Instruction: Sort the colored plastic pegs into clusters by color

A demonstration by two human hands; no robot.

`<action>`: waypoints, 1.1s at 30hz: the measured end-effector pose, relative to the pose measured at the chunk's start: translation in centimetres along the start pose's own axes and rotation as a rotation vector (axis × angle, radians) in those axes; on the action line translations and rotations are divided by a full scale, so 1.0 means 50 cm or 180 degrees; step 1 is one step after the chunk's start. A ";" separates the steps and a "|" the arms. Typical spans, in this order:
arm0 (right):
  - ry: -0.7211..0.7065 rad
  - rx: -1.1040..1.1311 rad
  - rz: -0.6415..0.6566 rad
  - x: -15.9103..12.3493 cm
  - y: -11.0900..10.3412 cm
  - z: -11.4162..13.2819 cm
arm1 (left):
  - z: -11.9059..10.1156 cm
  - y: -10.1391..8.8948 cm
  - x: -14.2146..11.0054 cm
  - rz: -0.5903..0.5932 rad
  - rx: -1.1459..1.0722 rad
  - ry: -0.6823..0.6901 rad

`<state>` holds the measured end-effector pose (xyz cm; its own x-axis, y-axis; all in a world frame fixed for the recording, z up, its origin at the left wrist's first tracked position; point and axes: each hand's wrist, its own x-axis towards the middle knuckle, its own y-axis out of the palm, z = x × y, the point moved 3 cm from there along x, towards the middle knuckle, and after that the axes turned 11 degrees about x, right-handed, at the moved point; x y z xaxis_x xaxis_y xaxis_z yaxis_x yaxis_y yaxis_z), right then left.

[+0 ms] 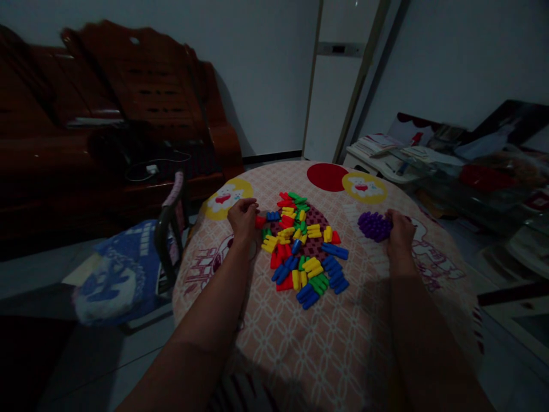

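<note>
A heap of small plastic pieces (304, 246) in red, yellow, blue and green lies in the middle of a round table (300, 343) with a patterned pink cloth. My left hand (243, 218) rests at the heap's left edge, fingers curled, touching a red piece (259, 222). My right hand (400, 230) is closed on the right side of a purple cluster of pieces (374, 226) that sits apart to the right of the heap.
A chair (169, 240) with a blue cloth (122, 274) stands left of the table. A dark wooden sofa (107, 137) fills the left background. Papers and clutter on a low surface (429, 160) lie at the right. A white door (338, 80) is behind.
</note>
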<state>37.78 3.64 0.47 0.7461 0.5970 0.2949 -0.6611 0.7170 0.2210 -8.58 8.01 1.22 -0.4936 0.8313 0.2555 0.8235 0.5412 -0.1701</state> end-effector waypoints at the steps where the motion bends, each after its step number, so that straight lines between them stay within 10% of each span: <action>1: -0.0187 -0.0156 0.0059 -0.001 0.002 0.010 | 0.006 -0.007 0.008 -0.0103 0.0043 -0.0078; 7: -0.0828 -0.0867 0.1038 -0.073 0.078 0.093 | 0.031 -0.037 0.031 -0.0114 0.0891 -0.0153; 17: 0.0052 -0.0827 0.3928 -0.256 0.196 0.108 | -0.005 0.022 -0.015 0.1402 0.1362 0.0663; 24: 0.0630 -0.0181 0.3679 -0.238 0.188 0.118 | -0.034 0.043 -0.043 0.1950 0.0665 0.0837; 33: -0.0981 -0.0850 0.4390 -0.309 0.222 0.100 | -0.046 0.057 -0.068 0.2290 0.1078 0.1521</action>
<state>18.52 0.58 3.01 -0.5349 0.7823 0.3192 -0.7682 -0.2931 -0.5691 -3.93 6.42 2.03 0.3344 0.8817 0.3328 0.7239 -0.0142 -0.6898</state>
